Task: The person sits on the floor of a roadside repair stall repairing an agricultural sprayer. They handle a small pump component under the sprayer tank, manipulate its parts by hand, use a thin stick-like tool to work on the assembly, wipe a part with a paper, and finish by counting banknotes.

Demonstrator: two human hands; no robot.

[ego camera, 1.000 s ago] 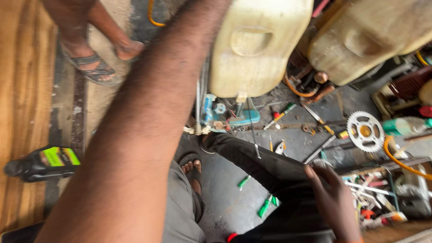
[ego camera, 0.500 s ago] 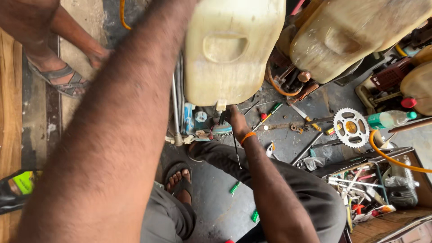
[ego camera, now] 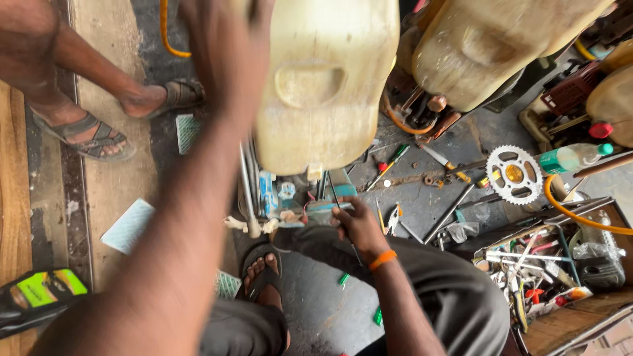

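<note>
The left hand (ego camera: 227, 46) reaches far up against the cream jerrycan (ego camera: 323, 86), steadying it; its fingers are blurred, so their state cannot be told. The right hand (ego camera: 359, 227) closes its fingers around a thin rod (ego camera: 336, 198) beneath the can, near the sprocket (ego camera: 513, 175).

Right hand (ego camera: 359, 227): a second ago low at 4 o'clock over dark trouser leg, now up near centre, closed around thin rod (ego camera: 337, 201) just under cream jerrycan (ego camera: 323, 86); orange wristband (ego camera: 382, 259) now showing. Left hand (ego camera: 227, 39): out of view earlier, now blurred at 12 o'clock, against jerrycan's upper left edge. Jerrycan looms larger, nearer centre. Green-black object (ego camera: 39, 296) drops from 9 o'clock to 8 o'clock corner. Sprocket (ego camera: 513, 175) sits at 3 o'clock.
</note>
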